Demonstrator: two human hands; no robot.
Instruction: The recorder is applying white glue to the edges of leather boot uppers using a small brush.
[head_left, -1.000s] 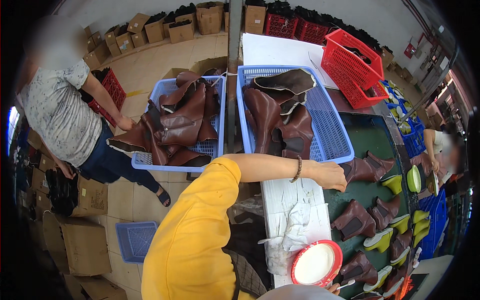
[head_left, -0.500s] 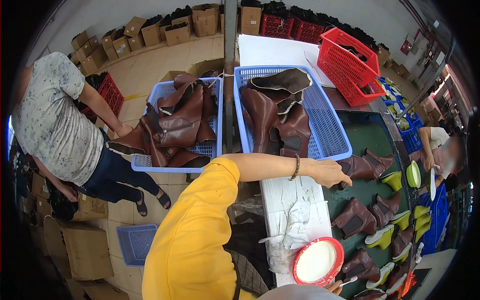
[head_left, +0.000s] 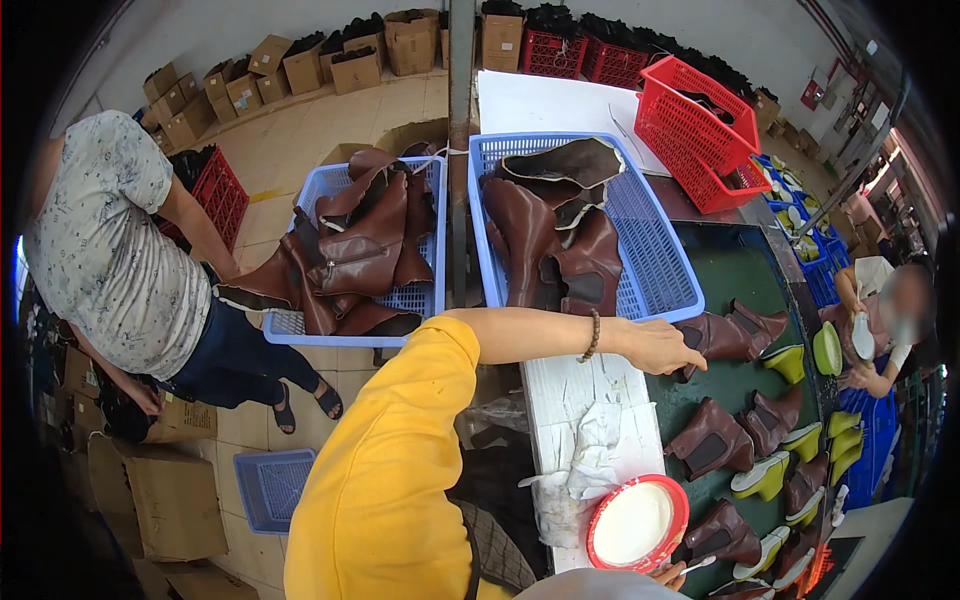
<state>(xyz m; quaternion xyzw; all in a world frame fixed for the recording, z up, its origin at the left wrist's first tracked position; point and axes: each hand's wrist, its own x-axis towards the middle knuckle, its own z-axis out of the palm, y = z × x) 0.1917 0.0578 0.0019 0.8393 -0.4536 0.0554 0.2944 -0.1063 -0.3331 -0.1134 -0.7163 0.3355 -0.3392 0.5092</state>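
My left arm, in a yellow sleeve with a beaded bracelet, stretches across to the right. My left hand is closed over the near end of a brown boot upper lying on the green work surface; the thumb is hidden. At the lower edge, my right hand, mostly out of sight, grips a white-handled brush. Beside it stands a red bowl of white paste. More brown boot uppers and yellow-green soles lie in rows on the green surface.
Blue baskets hold brown boot uppers. Red baskets stand behind. A stained cloth lies on the white board. One person stands left; another sits right, handling a sole. A post rises between the blue baskets.
My left hand has barely shifted, staying at the same boot upper. The person at right has turned the sole and brought a second hand to it. The person at left has moved slightly.
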